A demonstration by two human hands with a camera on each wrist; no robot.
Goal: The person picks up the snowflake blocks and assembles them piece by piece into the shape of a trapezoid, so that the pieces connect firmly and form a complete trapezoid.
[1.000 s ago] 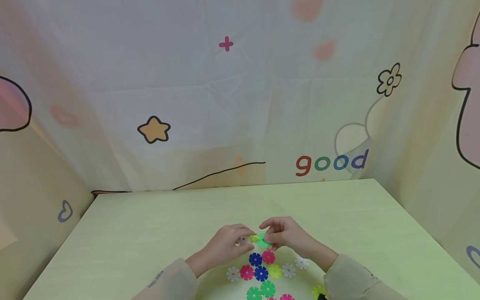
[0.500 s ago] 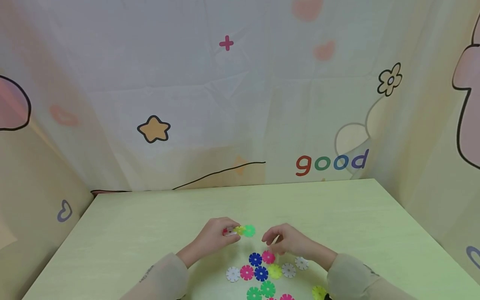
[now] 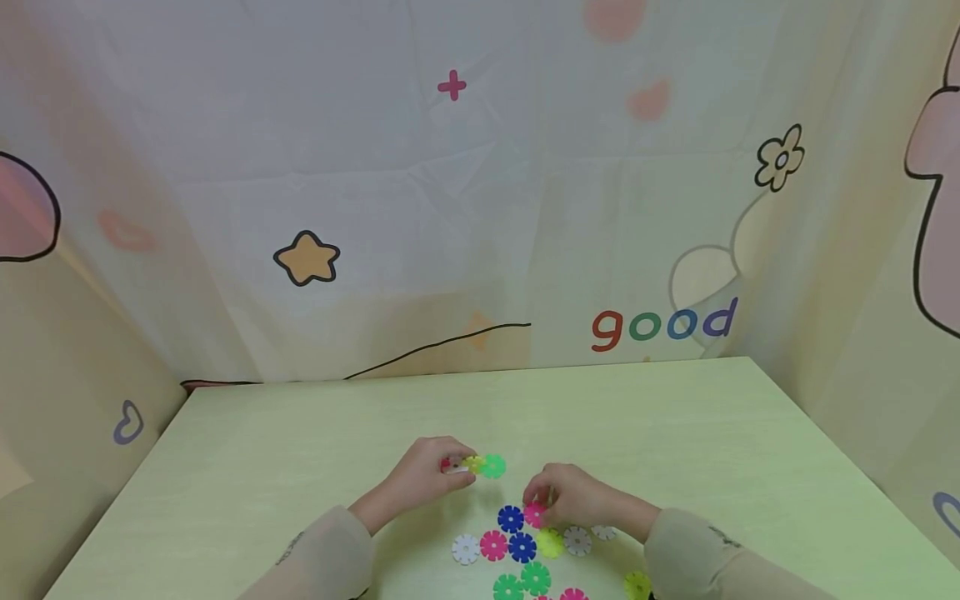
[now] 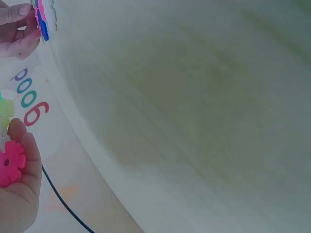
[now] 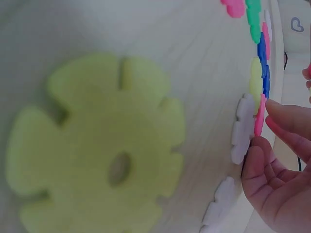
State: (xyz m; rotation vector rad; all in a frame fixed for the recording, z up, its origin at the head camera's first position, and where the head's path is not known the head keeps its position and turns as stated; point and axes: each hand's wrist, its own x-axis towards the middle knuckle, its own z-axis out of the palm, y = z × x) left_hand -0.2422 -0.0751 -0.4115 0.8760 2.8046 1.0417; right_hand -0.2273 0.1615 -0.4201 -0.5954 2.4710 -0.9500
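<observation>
The left hand point(image 3: 427, 472) grips a joined chain of notched plastic discs, held above the table. Its green disc point(image 3: 492, 466) sticks out to the right beside a yellow disc point(image 3: 474, 465); a white piece and a pink-red disc point(image 4: 10, 164) lie within the fingers. Lower and to the right, the right hand point(image 3: 581, 497) has thumb and fingers round the edges of a pink disc point(image 3: 534, 515) at the table. That pink disc point(image 5: 260, 115) shows between the fingertips in the right wrist view, close to a white disc point(image 5: 242, 128).
Loose discs lie on the pale green table point(image 3: 315, 433) below the hands: blue discs point(image 3: 522, 547), a yellow one point(image 3: 551, 543), white ones point(image 3: 577, 541), green ones point(image 3: 536, 577) and pink ones point(image 3: 493, 545). Another yellow disc point(image 3: 637, 585) lies by the right sleeve. A printed curtain point(image 3: 375, 208) stands behind.
The left hand has moved left with the chain. The right hand has let go of the green disc and come down onto the pink disc.
</observation>
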